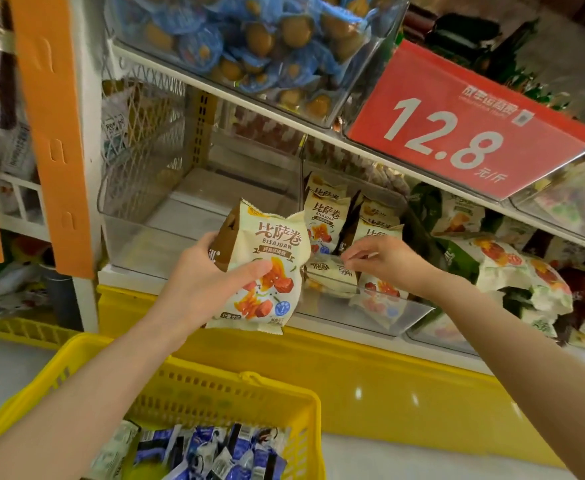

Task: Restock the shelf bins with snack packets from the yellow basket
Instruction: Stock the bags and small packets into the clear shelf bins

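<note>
Snack packet (267,251), cream with a brown side, sits at the centre of my view. The left hand (211,282) grips it, thumb across the front and fingers curled behind its brown edge. It hangs in the air in front of the shelf (128,273), above the yellow basket (76,351) at 6 o'clock, and is not yet inside any bin. At 3 o'clock from it the right hand (384,261) reaches over the front of a clear bin (388,308), fingers narrowly curled above the matching packets (325,216) stacked there. I cannot tell whether it pinches one of them or merely touches.

My main worry is a drop. The grip is on one side only, and the puffy, slick wrapper could slide out and fall past the shelf edge, into the basket or onto the floor (3,368). Squeezing harder would risk crushing what is inside.

Second is the wrong bin. An empty bin (138,244) lies at 10 o'clock, just beside the left hand, and green packets (464,258) fill the one further along at 3 o'clock. A careless release would mix the stock.

Third, the matching packets at the back lean loosely. Pushing this one in while the right hand is in the way could topple them or spill one over the low front wall.

Finally, the red price sign (457,133) hangs at 1 o'clock, low over the bin, and a raised wrist could knock it.
</note>
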Available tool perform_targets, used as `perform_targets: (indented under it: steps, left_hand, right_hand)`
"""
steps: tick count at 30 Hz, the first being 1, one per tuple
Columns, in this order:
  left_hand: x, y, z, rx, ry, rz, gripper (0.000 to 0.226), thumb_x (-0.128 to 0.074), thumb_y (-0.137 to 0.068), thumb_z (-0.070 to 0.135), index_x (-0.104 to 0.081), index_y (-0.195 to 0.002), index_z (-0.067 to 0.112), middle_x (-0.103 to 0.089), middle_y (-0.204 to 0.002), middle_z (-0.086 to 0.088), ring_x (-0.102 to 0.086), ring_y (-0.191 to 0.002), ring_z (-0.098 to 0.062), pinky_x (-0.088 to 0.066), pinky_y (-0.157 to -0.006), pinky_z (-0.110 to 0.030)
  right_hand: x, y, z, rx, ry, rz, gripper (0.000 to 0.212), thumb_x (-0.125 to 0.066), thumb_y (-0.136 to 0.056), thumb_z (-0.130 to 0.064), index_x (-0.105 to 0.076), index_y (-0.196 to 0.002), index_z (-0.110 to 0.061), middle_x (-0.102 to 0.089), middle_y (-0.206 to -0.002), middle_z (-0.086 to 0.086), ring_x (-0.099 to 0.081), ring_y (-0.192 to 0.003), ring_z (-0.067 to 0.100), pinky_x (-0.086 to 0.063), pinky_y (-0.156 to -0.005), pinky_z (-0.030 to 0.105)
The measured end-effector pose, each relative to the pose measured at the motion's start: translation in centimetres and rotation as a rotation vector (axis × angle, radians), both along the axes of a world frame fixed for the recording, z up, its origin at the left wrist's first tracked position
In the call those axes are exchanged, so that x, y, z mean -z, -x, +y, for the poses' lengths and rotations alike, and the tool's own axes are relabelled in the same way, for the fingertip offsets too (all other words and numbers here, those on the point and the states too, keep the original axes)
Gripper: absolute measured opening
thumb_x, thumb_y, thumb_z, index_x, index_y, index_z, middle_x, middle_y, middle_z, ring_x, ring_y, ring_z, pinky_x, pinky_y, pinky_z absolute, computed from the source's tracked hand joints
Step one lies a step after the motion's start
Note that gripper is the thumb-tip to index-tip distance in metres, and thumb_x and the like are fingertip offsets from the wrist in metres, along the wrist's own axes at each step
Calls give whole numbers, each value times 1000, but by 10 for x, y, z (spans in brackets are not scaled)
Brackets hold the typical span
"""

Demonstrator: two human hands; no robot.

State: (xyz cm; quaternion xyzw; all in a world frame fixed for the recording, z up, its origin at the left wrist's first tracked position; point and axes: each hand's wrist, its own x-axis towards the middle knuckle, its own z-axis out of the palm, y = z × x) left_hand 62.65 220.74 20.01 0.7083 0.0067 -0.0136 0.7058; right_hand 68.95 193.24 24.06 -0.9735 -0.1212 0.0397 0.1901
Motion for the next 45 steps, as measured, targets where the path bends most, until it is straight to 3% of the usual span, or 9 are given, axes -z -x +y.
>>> perform_targets:
  steps: [3,6,10,16,20,25,29,36,45]
  left_hand:
    - [-2,2,5,-29,53,28,47,-78,-64,39,-58,-106,32,-70,-91,8,-70,-75,-10,-54,-55,-24]
    - [-4,3,11,-53,107,54,44,-78,-61,41,-58,-100,34,-71,-87,10,-70,-70,-10,-53,-50,-22]
    - [-8,3,14,-58,170,61,45,-77,-54,42,-60,-94,33,-72,-75,13,-70,-65,-6,-51,-45,-18]
    - [-10,0,16,-34,185,56,37,-78,-63,37,-60,-95,34,-72,-80,12,-70,-69,-7,-53,-50,-21]
    - [-9,-5,16,-38,185,53,37,-78,-66,37,-59,-97,34,-72,-85,10,-71,-71,-8,-55,-54,-24]
    - [-7,-10,16,-49,199,59,33,-78,-66,36,-56,-91,36,-70,-83,11,-70,-67,-5,-53,-49,-21]
    - [-5,-12,15,-47,200,69,34,-78,-67,36,-56,-92,36,-70,-86,10,-70,-69,-8,-55,-52,-22]
    - [-8,-16,23,-72,222,65,31,-77,-68,33,-56,-90,36,-70,-83,11,-69,-65,-3,-50,-45,-17]
    - [-4,-22,19,-69,212,50,32,-78,-68,35,-53,-88,37,-66,-81,14,-68,-62,-1,-47,-43,-14]
  right_hand:
    - [4,-6,9,-31,-20,126,9,-68,-84,-26,-69,-89,-34,-65,-93,-22,-60,-85,-7,-46,-70,6]
    - [9,-14,12,-45,-62,152,13,-72,-80,-25,-68,-90,-33,-65,-99,-17,-60,-92,1,-49,-84,17]
    - [20,-28,13,-57,133,116,30,-72,-80,-25,-65,-108,-32,-56,-110,-18,-51,-101,3,-41,-90,20]
    - [17,-49,16,107,159,-206,25,-65,-84,-38,-62,-109,-34,-58,-105,-14,-57,-92,10,-49,-74,26]
    - [14,-57,24,210,264,-402,19,-64,-85,-41,-63,-101,-30,-60,-93,-14,-52,-76,8,-36,-55,21]
    - [21,-54,25,128,306,-297,35,-45,-92,-51,-60,-107,-23,-66,-94,-3,-56,-75,15,-41,-60,27]
    - [26,-47,16,86,479,-233,61,-64,-78,-55,-45,-131,-30,-55,-123,-1,-48,-111,21,-43,-85,34]
    - [19,-74,20,145,394,-289,48,-50,-93,-40,-40,-136,-22,-63,-116,10,-62,-100,28,-45,-71,31]
    - [20,-100,13,165,221,-194,44,-56,-92,-32,-49,-134,-22,-55,-134,7,-52,-121,27,-41,-97,35]
